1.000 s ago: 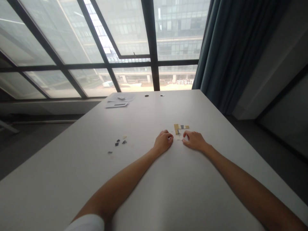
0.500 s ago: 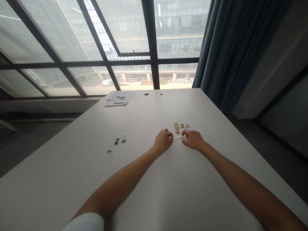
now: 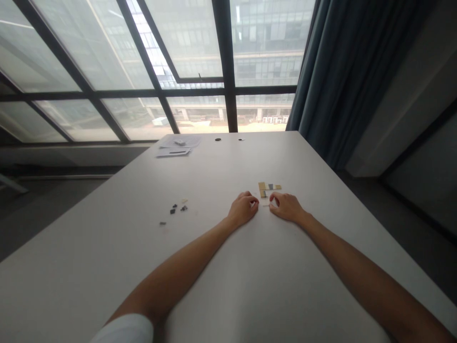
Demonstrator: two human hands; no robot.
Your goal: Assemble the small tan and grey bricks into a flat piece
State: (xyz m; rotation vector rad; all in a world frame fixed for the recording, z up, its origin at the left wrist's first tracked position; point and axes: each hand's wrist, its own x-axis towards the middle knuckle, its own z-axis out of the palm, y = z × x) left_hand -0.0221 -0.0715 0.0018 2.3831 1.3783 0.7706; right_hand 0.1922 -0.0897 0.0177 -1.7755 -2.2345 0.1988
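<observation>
Both my forearms lie stretched out on a white table [image 3: 250, 286]. My left hand [image 3: 243, 208] rests with its fingers curled in, nothing visible inside them. My right hand [image 3: 285, 206] sits a little to its right, fingers curled, thumb and forefinger pinched near a tiny pale piece [image 3: 266, 205] on the table; I cannot tell whether they grip it. Just beyond the two hands lies a small flat assembly of tan and grey bricks [image 3: 268, 187]. A scatter of small dark pieces [image 3: 176, 209] lies further left, apart from both hands.
Papers with a small white object [image 3: 177, 146] lie at the table's far edge by the window. Two dark cable holes [image 3: 217, 139] are beside them. A dark curtain [image 3: 342, 71] hangs at the right. The table's right edge drops to the floor.
My right hand has slid slightly left, towards the pale piece and my left hand. My left hand has stayed where it was.
</observation>
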